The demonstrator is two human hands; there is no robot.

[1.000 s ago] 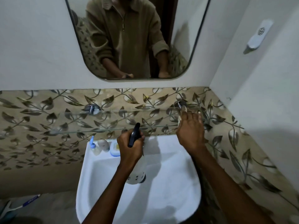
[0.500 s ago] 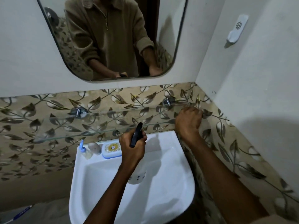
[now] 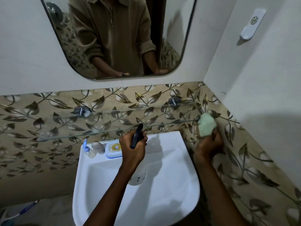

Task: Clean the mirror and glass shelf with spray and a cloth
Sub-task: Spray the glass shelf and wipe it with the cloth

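my right hand point(image 3: 209, 144) has the green cloth point(image 3: 206, 126) bunched in curled fingers at the glass shelf point(image 3: 114, 123)'s right end, left hand point(image 3: 133, 147) gripping the spray bottle point(image 3: 137, 136) near its front edge, so i'd flatten the cloth and wipe leftward.

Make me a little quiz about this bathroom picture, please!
1. True or false: the right hand grips a pale green cloth.
2. What does the left hand hold? A) white spray bottle with black trigger B) toothbrush C) soap
3. Fill in: the cloth is at the ____ end of the clear glass shelf.

Key: 1 true; 2 A; 3 right.
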